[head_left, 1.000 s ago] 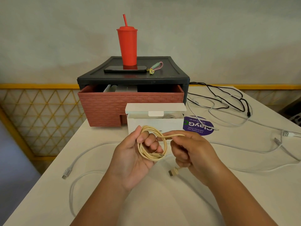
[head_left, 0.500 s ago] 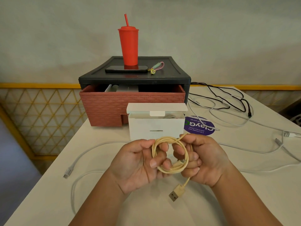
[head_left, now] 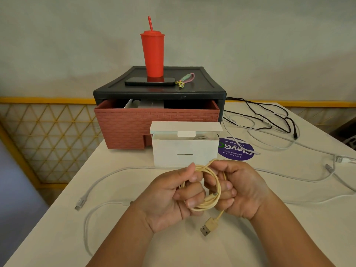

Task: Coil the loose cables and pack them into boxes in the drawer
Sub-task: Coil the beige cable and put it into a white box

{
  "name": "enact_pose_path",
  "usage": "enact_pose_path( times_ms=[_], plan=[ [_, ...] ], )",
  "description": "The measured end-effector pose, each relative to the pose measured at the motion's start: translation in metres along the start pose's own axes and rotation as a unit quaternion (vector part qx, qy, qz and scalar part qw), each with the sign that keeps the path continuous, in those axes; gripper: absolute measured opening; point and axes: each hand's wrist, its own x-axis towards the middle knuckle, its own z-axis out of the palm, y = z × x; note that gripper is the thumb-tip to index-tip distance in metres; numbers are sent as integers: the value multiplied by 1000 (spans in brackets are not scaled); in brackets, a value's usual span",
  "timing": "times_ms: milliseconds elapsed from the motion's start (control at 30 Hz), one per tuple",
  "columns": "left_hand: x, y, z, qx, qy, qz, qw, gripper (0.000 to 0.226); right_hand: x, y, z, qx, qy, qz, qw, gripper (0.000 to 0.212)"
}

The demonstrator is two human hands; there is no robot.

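The left hand and the right hand are both gripping the cream cable, which is wound into a small coil between them, each hand curling its fingers round its own side of the loop. The cable's USB plug is dangling just below the right hand. Just beyond the hands an open white box is standing on the table, with the part-open red drawer behind it. Loose white cables are lying to either side of the hands.
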Motion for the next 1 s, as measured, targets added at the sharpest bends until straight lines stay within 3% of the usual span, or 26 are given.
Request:
enact_pose_path(
  times_ms=[67,200,300,367,467,533,633,700,833,1000],
  plan=[
    [1,-1,2,-4,47,22,999,28,1,-1,5,-20,81,-30,996,27],
    [1,2,3,-45,66,67,995,29,3,1,8,-104,223,-96,964,34],
    [1,4,4,-49,115,86,988,29,5,2,11,-205,333,-133,911,32],
    [1,5,5,-50,131,95,985,29,7,2,13,-306,389,-143,857,31],
    [2,5,5,-52,145,101,983,29,9,6,14,-411,408,-156,800,32],
    [2,5,5,-52,142,104,983,28,9,7,14,-371,393,-164,825,29],
    [2,4,6,-36,147,99,984,35,8,6,14,-204,349,-193,894,29],
    [3,3,9,-27,161,92,982,34,8,5,13,-114,314,-209,919,30],
    [3,3,8,-28,155,91,983,38,9,5,14,2,272,-211,939,32],
    [2,3,4,-48,112,82,989,32,12,8,10,58,242,-202,947,29]
  ],
)
